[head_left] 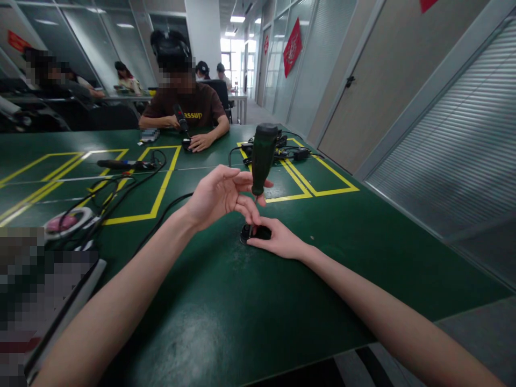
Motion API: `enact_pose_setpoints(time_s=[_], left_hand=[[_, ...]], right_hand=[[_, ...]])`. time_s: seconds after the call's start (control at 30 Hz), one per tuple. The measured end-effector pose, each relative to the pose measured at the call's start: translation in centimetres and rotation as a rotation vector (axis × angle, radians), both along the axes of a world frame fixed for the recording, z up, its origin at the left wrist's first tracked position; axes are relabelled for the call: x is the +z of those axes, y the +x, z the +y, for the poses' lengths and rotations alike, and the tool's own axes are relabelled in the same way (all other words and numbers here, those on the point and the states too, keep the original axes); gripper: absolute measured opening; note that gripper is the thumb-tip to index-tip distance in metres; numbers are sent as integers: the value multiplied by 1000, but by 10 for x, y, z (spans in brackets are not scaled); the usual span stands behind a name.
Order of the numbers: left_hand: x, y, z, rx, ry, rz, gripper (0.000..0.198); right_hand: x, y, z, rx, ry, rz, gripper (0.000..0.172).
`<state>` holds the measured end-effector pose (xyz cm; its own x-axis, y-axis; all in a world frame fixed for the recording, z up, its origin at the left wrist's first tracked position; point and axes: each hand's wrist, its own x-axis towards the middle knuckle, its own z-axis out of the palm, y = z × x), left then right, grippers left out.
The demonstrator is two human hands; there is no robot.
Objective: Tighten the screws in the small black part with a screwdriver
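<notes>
A screwdriver [264, 158] with a dark green and black handle stands nearly upright, handle up and leaning slightly right. My left hand [221, 196] is curled loosely at it, with fingers behind the handle's lower end and around the thin shaft. The shaft's tip reaches down to a small round black part [244, 234] on the green table [226, 290]. With thumb and fingers, my right hand [280, 239] grips that part from the right and holds it against the tabletop. My fingers hide much of the tip and the part.
Black cables and adapters [300, 154] lie in a heap beyond my hands. Left of them are a corded dark tool [124, 164] and a white tape roll [68, 223]. Across the table a person [193, 105] works with a power screwdriver [181, 118]. Yellow tape [159, 199] marks rectangles.
</notes>
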<state>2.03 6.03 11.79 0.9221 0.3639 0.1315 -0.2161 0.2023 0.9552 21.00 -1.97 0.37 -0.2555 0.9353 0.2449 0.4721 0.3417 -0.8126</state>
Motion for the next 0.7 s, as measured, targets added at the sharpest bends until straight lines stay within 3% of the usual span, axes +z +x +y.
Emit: enact_pose_setpoints(time_s=[0.43, 0.7], left_hand=[[-3, -2, 3, -51, -84, -47, 41], [-4, -3, 3, -49, -66, -32, 52]], right_hand=[[1, -1, -1, 0, 2, 9, 22], [-2, 0, 0, 2, 14, 4, 22]])
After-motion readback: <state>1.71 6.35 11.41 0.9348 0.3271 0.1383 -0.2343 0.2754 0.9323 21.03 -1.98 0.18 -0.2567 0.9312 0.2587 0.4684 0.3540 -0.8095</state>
